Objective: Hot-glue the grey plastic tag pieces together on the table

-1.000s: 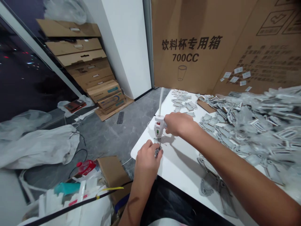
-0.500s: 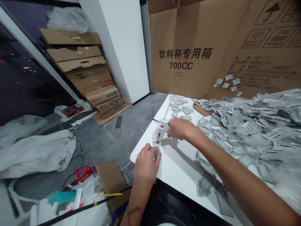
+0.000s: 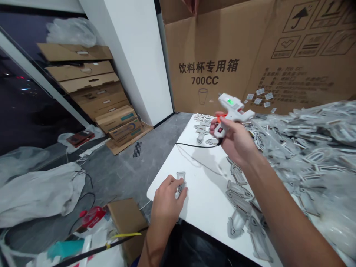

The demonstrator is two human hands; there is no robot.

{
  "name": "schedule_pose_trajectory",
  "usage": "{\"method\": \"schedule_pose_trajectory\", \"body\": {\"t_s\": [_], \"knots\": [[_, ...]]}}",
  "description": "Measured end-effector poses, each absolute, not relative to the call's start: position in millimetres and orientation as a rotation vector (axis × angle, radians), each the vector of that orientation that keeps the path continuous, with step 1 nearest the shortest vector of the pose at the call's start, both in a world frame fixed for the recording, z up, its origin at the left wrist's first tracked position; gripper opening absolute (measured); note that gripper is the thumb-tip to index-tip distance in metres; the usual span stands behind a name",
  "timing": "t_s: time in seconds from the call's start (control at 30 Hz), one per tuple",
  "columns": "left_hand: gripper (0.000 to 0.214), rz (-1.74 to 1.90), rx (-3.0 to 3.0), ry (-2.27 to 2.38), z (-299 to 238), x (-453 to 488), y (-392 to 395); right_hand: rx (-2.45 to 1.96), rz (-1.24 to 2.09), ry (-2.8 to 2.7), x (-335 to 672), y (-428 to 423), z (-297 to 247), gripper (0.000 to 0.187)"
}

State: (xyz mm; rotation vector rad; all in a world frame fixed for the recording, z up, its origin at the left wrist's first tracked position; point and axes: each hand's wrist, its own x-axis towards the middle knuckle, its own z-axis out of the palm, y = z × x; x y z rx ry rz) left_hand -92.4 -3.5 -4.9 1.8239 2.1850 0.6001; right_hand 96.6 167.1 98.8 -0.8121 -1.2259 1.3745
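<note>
My right hand (image 3: 236, 139) is closed around the grip of a white hot glue gun (image 3: 232, 109), held up above the white table (image 3: 205, 200) with its green light showing; its black cord (image 3: 194, 145) trails across the tabletop. My left hand (image 3: 167, 200) rests near the table's left corner, fingers pinched on a small grey cut-out piece (image 3: 180, 181) that lies on the surface.
A big heap of grey pieces in clear bags (image 3: 311, 148) covers the table's right side. More loose pieces (image 3: 244, 215) lie beside my right forearm. A large cardboard box (image 3: 250, 55) stands behind. Flattened cartons (image 3: 94, 89), white bags (image 3: 36, 193) and clutter fill the floor on the left.
My right hand lifted the glue gun off the small piece and swung it up and to the right. My left hand stays pinched on the piece.
</note>
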Motion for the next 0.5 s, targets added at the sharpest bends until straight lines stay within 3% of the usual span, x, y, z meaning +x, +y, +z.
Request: {"method": "schedule_pose_trajectory", "body": {"t_s": [0.17,0.5], "knots": [[0.026,0.472,1.905,2.121,8.6,-79.2,7.6,-0.715,1.246,-1.161,118.0,181.0,111.1,0.028],[0.037,0.261,2.29,1.963,14.1,-51.9,117.0,-0.367,1.504,-0.678,130.8,206.3,107.5,0.018]]}}
